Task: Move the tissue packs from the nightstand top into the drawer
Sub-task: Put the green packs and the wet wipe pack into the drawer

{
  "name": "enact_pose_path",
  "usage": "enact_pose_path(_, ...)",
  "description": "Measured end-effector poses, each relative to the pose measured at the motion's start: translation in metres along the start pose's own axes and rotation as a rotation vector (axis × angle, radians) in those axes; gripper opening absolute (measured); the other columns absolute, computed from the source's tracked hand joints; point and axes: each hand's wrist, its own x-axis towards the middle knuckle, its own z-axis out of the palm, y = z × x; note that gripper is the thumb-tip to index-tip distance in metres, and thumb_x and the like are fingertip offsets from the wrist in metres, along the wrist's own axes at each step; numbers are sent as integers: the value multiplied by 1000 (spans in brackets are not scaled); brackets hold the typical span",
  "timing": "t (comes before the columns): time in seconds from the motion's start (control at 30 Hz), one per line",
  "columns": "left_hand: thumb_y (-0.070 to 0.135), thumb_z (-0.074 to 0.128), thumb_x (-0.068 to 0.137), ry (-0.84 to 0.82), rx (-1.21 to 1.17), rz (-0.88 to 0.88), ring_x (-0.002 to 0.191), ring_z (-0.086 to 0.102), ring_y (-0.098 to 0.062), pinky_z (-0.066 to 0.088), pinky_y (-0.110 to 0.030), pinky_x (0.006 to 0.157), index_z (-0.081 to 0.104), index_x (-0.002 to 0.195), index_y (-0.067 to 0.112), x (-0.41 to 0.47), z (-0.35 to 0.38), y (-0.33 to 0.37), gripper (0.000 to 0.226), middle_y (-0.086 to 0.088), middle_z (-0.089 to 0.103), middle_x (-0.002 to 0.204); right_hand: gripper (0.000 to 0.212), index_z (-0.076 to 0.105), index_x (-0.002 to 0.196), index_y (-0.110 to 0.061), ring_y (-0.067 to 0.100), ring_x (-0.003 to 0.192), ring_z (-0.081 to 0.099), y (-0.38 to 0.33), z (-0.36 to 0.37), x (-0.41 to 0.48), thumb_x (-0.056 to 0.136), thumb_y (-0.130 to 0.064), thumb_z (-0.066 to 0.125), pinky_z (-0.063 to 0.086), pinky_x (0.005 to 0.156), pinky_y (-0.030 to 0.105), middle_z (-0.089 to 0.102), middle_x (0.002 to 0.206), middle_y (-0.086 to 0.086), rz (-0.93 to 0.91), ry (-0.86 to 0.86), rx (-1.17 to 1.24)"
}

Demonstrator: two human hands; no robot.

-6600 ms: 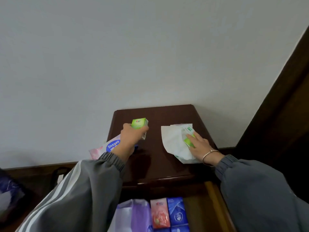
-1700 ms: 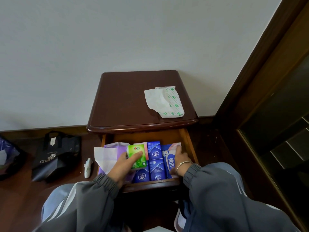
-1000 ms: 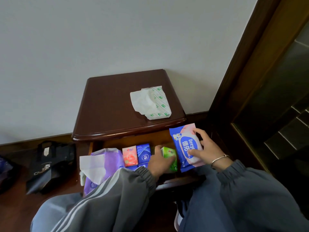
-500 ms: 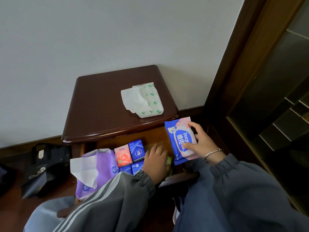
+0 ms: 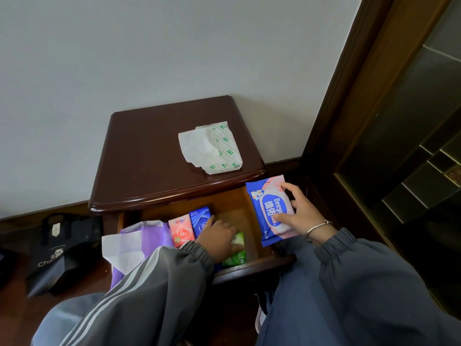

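Blue-pink wipes pack [image 5: 270, 208], judged light, soft and slick, is pinched across its edges by the right hand [image 5: 300, 216] at centre right over the drawer [image 5: 252, 269]; the green pack [image 5: 235, 255] inside is covered by the left hand [image 5: 219, 239], grip not discernible; a white pack [image 5: 212, 148] is seen on the nightstand [image 5: 149, 158].

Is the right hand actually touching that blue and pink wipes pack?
Touching. The head view shows the right hand pinching the wipes pack, thumb on its face, fingers over its edge.
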Motion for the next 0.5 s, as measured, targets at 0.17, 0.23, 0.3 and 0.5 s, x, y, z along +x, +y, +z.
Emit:
enact_pose_path(0.17, 51, 30, 99, 296, -7, -134, 130, 37, -22, 23, -36, 112, 51, 127, 17, -1, 2, -17, 49, -3, 47, 135, 76, 31, 134, -31, 11, 89, 61, 0, 0, 0, 76, -11, 75, 51, 56, 17, 58, 110, -1, 7, -2, -7)
enact_pose_path(0.23, 49, 30, 99, 336, 0, -256, 132, 34, -23, 25, -35, 110, 43, 136, 19, -3, 7, -25, 49, -3, 39, 144, 75, 32, 134, -30, 10, 88, 61, 0, 1, 0, 76, -11, 75, 51, 56, 17, 57, 110, -2, 10, 1, -12)
enact_pose_path(0.3, 49, 30, 99, 316, -22, -308, 138, 28, -25, 25, -37, 112, 36, 142, 19, -3, 13, -27, 53, -3, 29, 152, 75, 32, 134, -30, 11, 88, 62, 1, 0, 0, 76, -10, 75, 53, 57, 18, 59, 109, 0, 11, -4, -4)
enact_pose_path(0.5, 43, 27, 101, 333, -37, -225, 130, 34, -25, 28, -34, 109, 49, 133, 19, -3, 19, -28, 46, -1, 35, 148, 75, 33, 133, -30, 15, 93, 63, -1, -1, -3, 75, -9, 75, 56, 66, 25, 61, 109, 4, 4, -15, -6)
